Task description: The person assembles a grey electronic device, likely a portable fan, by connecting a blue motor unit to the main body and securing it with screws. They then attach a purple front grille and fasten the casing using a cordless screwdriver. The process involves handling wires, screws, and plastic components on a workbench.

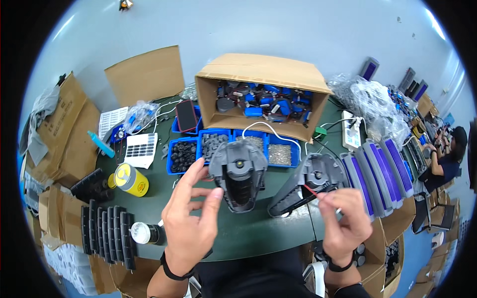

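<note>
On the green table stands a dark grey plastic housing (238,169), hollow, with a round brass-coloured spot near its top. My left hand (191,218) is beside it, thumb and fingers spread around its left side; I cannot tell whether they touch it. A second grey housing (313,179) leans to the right of the first. In front of it my right hand (345,223) pinches a thin red wire (310,190) that reaches into this housing's opening. What else the right fingers may hold is hard to make out.
Blue bins (181,156) of black and grey parts and metal screws line the back, before a carton (208,111) of blue battery packs. Purple-and-grey parts (380,174) stand at right. A yellow canister (131,180), a white-lidded jar (144,232) and black strips (109,236) sit at left. Another person works far right.
</note>
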`<state>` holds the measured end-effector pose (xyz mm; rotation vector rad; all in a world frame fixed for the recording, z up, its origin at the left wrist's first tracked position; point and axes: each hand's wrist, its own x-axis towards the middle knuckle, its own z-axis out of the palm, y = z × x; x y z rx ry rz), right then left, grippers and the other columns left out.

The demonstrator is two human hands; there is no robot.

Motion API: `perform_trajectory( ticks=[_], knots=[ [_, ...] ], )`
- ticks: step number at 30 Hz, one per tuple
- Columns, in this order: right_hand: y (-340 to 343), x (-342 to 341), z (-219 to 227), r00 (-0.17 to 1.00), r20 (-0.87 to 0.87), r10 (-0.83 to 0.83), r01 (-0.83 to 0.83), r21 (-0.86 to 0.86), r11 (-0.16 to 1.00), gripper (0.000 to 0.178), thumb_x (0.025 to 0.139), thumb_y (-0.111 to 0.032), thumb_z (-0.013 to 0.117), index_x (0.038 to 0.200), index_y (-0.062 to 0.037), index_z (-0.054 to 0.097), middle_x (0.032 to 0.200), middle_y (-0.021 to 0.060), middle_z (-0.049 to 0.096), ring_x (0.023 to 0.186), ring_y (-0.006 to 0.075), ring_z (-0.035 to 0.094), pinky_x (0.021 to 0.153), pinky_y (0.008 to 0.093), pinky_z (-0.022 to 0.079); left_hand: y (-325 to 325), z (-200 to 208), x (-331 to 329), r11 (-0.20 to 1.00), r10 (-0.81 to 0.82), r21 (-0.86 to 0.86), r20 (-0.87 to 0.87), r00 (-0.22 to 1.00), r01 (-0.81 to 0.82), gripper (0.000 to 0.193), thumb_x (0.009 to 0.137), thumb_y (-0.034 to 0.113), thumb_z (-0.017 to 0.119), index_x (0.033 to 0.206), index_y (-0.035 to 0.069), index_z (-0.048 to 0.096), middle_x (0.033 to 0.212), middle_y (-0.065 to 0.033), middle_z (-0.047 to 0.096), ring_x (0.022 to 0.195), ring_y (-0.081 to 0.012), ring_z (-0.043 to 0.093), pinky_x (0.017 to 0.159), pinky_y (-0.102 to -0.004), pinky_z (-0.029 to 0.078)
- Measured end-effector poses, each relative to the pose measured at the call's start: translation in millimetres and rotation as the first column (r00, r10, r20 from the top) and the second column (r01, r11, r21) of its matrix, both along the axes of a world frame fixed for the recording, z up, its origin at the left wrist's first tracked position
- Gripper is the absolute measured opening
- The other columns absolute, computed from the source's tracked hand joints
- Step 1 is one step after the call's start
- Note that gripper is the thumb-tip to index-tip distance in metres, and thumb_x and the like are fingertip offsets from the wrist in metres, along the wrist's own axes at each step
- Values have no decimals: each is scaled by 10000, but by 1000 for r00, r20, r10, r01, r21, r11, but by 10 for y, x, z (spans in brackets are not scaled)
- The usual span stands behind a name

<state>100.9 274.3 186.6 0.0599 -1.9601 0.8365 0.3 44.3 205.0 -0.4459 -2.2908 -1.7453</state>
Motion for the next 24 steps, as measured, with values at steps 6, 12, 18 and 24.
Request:
perform_trajectory(
  ticks=[6,12,18,24],
  knots=[
    [67,80,-498,998,16,65,-65,-14,998,370,699,164,730,1026,-2,779,999,139,807,749,237,728,674,301,562,37,-220,0,990,123,-58,-109,986,-130,176,924,-36,766,1099,-50,757,865,-111,753,704,-113,704,645,-245,566],
    [25,-60,-718,998,12,57,-58,147,987,409,703,197,708,1029,-39,782,958,146,800,634,194,673,557,283,528,291,-443,261,970,101,-207,-151,983,-131,144,910,29,805,1041,-23,773,758,-140,747,610,-139,718,531,-282,527],
    [55,-82,-783,997,30,69,-73,155,985,405,706,173,724,1039,-50,780,939,139,798,589,190,647,527,286,492,380,-726,199,918,70,-328,-421,904,-223,134,911,5,763,1042,-23,756,825,-163,760,637,-289,733,540,-360,549],
    [83,-32,-727,988,122,95,-119,202,972,403,715,158,725,1056,-48,779,1010,163,798,655,245,716,569,292,530,302,-855,243,949,0,-296,-337,941,-106,244,890,6,780,1124,-55,747,1018,-208,778,695,-269,767,544,-327,560]
  ],
)
